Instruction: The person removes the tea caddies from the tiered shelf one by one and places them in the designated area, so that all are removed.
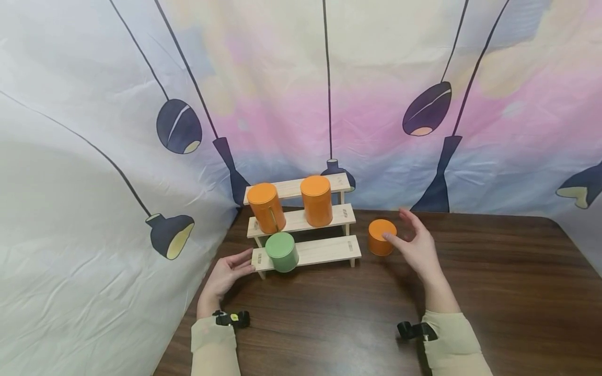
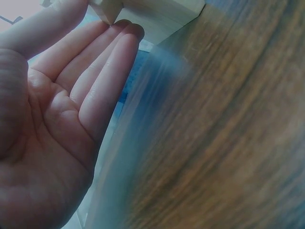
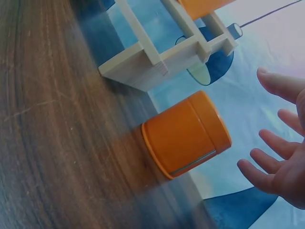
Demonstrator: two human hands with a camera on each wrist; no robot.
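A three-step wooden rack stands at the back of the table. Its left end, at the lowest step, is touched by the fingertips of my left hand; in the left wrist view the fingers of that hand are nearly straight against the wood. A short orange tin stands on the table right of the rack. Beside it is my right hand, fingers spread; the right wrist view shows a gap between this hand and the tin.
Two tall orange tins stand on the middle step, and a green tin on the lowest step at the left. Behind the dark wooden table hangs a cloth printed with lamps, with pale cloth also along the left.
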